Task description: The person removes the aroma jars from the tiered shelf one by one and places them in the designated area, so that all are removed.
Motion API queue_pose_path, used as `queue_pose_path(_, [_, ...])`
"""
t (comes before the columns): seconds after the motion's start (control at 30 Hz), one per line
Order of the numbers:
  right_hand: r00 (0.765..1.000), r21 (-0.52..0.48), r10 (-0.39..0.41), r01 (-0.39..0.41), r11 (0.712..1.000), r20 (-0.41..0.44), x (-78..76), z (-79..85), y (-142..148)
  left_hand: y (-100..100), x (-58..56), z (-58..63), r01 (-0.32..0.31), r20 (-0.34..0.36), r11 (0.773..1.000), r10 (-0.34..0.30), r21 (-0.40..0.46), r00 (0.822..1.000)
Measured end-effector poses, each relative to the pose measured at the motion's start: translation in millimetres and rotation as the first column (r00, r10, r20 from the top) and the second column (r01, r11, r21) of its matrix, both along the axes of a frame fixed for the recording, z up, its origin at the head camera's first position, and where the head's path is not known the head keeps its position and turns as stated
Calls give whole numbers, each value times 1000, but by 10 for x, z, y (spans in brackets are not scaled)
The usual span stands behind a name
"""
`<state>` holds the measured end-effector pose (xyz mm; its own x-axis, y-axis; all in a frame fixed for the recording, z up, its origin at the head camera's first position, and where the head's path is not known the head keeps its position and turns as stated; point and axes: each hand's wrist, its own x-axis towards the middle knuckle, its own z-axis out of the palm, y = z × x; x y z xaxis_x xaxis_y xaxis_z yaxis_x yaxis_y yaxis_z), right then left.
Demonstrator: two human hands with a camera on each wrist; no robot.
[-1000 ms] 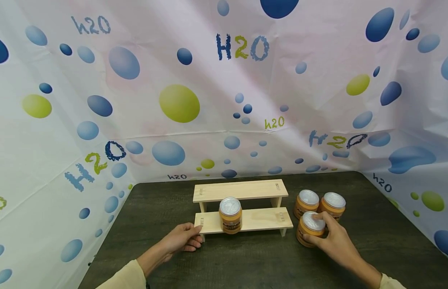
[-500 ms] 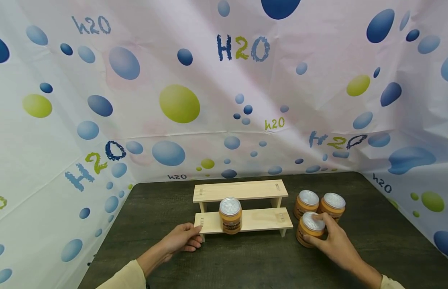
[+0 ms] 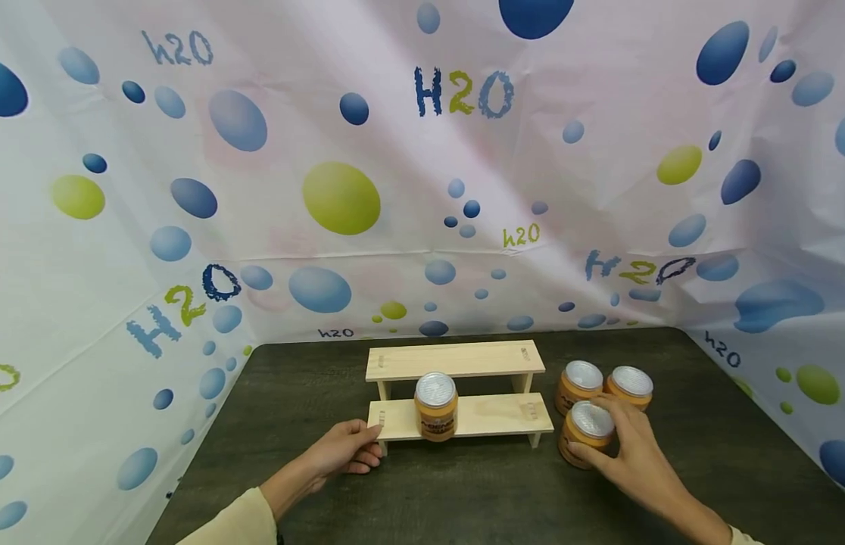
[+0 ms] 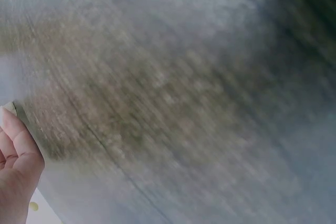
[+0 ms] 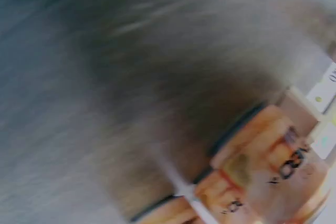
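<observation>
My left hand (image 3: 347,448) pinches the left front corner of the low wooden shelf (image 3: 494,413), thumb on top and fingers beneath. An orange jar (image 3: 436,420) with a silvery ridged lid stands on that shelf, left of its middle. Out to the right, my right hand (image 3: 630,446) curls round a matching jar (image 3: 578,445) on the dark table, thumb at its front and fingers behind its lid. Just behind it stand two more such jars, one at left (image 3: 581,382) and one at right (image 3: 630,386), the latter partly covered by my fingers. The right wrist view shows jar labels (image 5: 294,161), blurred.
A taller wooden shelf (image 3: 456,359) stands right behind the low one. The dark tabletop (image 3: 463,492) reaches back to a white sheet (image 3: 409,189) printed with blue and green drops, which also closes off the left and right sides.
My right hand's fingers have slid off the top of the lid to behind it, and the hand has spread a little wider. The left hand, shelves and jars stay in place.
</observation>
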<state>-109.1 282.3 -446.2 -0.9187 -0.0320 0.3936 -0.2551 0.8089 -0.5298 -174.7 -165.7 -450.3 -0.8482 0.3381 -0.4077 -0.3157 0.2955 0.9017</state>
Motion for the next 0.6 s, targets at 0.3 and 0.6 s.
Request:
queue_pose_path(0.3, [984,-132,145,-158,979,-102,-77,247,-452,-10,-8,12,-14,2,1000,14,-3,1000])
queue_pose_path(0.6, [909,-274,417,-406,872,-21,-360,255,-1068,5,2,0,-11,-7,1000,11,5,1000])
